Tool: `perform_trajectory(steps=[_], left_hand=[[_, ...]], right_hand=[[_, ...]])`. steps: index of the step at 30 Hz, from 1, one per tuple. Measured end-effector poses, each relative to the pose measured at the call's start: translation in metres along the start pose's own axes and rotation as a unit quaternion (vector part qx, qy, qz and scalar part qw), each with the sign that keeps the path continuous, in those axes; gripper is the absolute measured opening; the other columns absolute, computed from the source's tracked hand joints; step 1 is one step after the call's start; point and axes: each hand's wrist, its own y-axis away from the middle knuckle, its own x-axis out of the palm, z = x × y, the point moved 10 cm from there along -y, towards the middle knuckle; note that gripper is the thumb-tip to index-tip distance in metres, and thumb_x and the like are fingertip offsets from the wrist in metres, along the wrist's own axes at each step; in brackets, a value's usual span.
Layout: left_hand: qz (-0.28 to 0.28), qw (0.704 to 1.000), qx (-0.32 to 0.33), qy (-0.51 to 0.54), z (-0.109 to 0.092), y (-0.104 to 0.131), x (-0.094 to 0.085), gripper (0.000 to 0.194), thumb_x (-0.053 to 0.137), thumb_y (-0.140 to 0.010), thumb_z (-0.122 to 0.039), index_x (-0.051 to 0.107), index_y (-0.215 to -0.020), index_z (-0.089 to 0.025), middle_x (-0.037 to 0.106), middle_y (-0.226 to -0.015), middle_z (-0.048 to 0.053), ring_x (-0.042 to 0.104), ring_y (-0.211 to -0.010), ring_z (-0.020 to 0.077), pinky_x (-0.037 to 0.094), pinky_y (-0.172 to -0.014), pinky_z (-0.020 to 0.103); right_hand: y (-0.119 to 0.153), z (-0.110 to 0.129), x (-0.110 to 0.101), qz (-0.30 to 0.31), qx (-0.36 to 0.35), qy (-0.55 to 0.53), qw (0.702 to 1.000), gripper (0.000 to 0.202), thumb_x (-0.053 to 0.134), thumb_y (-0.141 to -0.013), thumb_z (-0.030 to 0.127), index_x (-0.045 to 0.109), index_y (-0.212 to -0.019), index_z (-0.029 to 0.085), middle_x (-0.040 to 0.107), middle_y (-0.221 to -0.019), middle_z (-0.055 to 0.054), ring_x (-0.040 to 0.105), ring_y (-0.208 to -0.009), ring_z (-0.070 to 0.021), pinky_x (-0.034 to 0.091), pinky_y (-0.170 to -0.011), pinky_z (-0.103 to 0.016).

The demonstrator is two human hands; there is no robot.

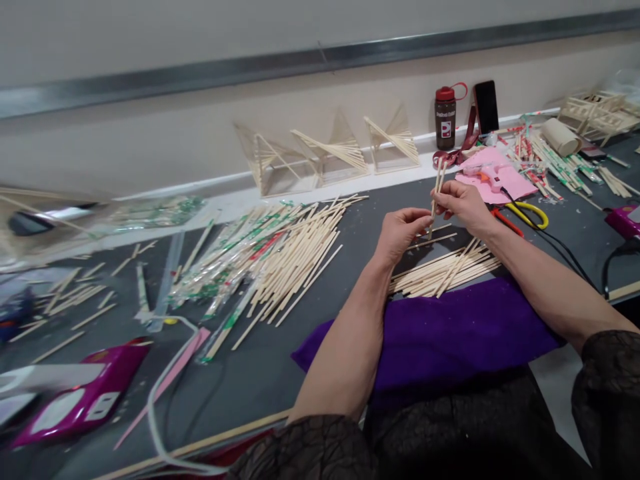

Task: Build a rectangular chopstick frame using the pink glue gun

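A few thin wooden sticks stand nearly upright between my two hands, right of centre. My left hand pinches them near their lower end. Higher up, my right hand has its fingers closed round the same sticks. Below both hands lies a pile of loose sticks, beside a purple cloth at the table's near edge. A larger heap of bare sticks spreads to the left, next to sticks in clear and green wrappers.
Stick frames lean along the wall. A dark bottle and a phone stand behind my hands. Scissors, a glue gun on pink paper and cables lie at right. A magenta device sits at left.
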Motion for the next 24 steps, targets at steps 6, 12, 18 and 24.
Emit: perform_trajectory(steps=[6,12,18,24], left_hand=[[-0.008,0.999,0.018,-0.027,0.000,0.000,0.002,0.031,0.072,-0.064,-0.040,0.074,-0.081,-0.015,0.068,-0.070,0.001,0.055,-0.060,0.0114,0.043,-0.056,0.023],[-0.012,0.982,0.081,-0.167,-0.011,-0.010,-0.007,0.026,0.066,-0.072,-0.037,0.076,-0.083,-0.016,0.070,-0.071,0.002,0.057,-0.064,0.0138,0.043,-0.062,0.025],[0.000,0.951,0.046,-0.307,-0.002,-0.045,-0.028,0.033,0.064,-0.077,-0.037,0.081,-0.096,-0.016,0.072,-0.069,0.003,0.061,-0.064,0.0163,0.043,-0.064,0.026],[0.023,0.856,0.025,-0.515,0.008,-0.078,-0.040,0.032,0.060,-0.083,-0.031,0.083,-0.104,-0.022,0.079,-0.096,0.008,0.068,-0.087,0.0226,0.045,-0.074,0.028]], right_hand=[[0.004,0.003,0.007,0.014,-0.004,-0.024,1.000,0.029,0.076,-0.073,0.043,0.062,-0.077,0.018,0.066,-0.067,0.002,0.061,-0.060,-0.0084,0.048,-0.052,-0.019],[0.003,-0.002,0.003,-0.010,0.014,-0.013,1.000,0.025,0.076,-0.072,0.039,0.065,-0.076,0.016,0.067,-0.065,0.001,0.064,-0.059,-0.0096,0.044,-0.047,-0.017],[-0.002,-0.016,-0.015,-0.071,0.065,0.018,0.995,0.018,0.072,-0.077,0.028,0.062,-0.068,0.016,0.069,-0.069,0.000,0.063,-0.056,-0.0083,0.040,-0.042,-0.015],[-0.002,-0.015,-0.025,-0.097,0.074,0.008,0.992,0.020,0.069,-0.080,0.025,0.059,-0.066,0.016,0.068,-0.069,0.000,0.060,-0.053,-0.0062,0.037,-0.040,-0.014]])
